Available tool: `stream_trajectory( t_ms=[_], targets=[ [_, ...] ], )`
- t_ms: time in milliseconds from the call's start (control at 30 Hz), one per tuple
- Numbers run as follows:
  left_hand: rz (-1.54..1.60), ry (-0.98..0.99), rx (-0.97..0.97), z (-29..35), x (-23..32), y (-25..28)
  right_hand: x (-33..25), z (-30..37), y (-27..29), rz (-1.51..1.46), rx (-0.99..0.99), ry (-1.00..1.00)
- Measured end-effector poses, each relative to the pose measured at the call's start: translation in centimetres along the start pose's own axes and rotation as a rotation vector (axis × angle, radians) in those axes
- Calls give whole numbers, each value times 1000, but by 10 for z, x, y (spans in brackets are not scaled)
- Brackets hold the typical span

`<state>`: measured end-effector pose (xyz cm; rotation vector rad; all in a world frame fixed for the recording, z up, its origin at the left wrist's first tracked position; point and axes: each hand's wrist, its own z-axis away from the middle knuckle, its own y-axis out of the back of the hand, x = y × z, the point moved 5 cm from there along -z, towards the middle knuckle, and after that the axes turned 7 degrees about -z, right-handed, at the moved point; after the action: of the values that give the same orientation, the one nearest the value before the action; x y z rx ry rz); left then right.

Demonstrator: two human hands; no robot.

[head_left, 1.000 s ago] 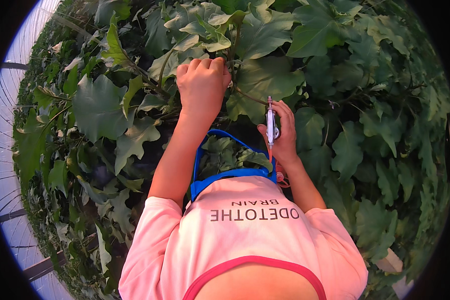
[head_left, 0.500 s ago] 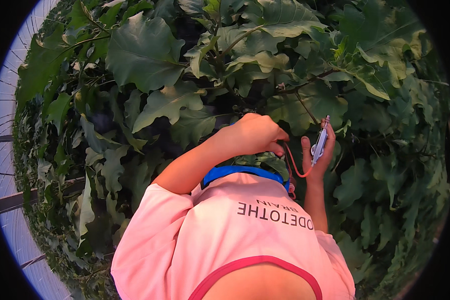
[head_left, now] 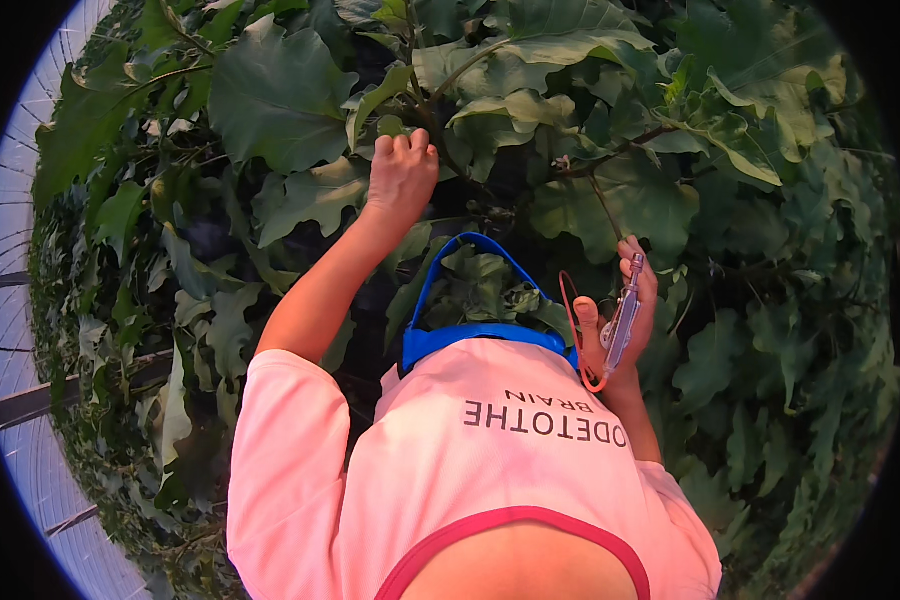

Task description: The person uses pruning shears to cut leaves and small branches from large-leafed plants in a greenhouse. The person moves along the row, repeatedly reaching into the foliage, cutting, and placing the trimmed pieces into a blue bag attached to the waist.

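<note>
My left hand [head_left: 402,185] is raised among the broad lobed leaves, its fingers curled closed beside a plant stem [head_left: 422,100]. A small leaf [head_left: 391,126] shows just past the knuckles; what the fingers pinch, if anything, is hidden. Lower and to the right, my right hand [head_left: 645,310] holds a slim silver hand tool [head_left: 622,325] with a narrow metal tip pointing up. Its thumb stands a little apart from the tool. A thin red tube or cord [head_left: 567,300] loops from the tool's lower end toward my waist.
At my waist hangs a blue-rimmed container [head_left: 490,333] with a raised blue strap [head_left: 432,275]; green leaves show inside the loop. Dense foliage [head_left: 750,350] surrounds both arms. On the far left, a pale ribbed sheet [head_left: 10,300] lies beyond the plants, crossed by dark bars.
My left hand has moved up and left, from near the red tube to the stem. My right hand has come slightly lower and left with the silver tool. The blue strap now shows.
</note>
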<state>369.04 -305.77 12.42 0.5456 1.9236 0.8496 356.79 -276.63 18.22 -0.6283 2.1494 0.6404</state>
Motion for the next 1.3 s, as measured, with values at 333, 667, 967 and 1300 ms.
stream_trajectory(
  t_ms=[333,667,967,1300],
  targets=[
    [182,130,78,0,1,-19,6,17,-3,14,-32,-13],
    [280,51,3,2,-13,-24,-2,17,-10,34,-38,-9],
    [344,111,92,0,-10,-35,-1,20,-8,61,-76,24],
    [691,672,270,18,20,-62,-6,27,-4,131,-98,-50]
  ],
)
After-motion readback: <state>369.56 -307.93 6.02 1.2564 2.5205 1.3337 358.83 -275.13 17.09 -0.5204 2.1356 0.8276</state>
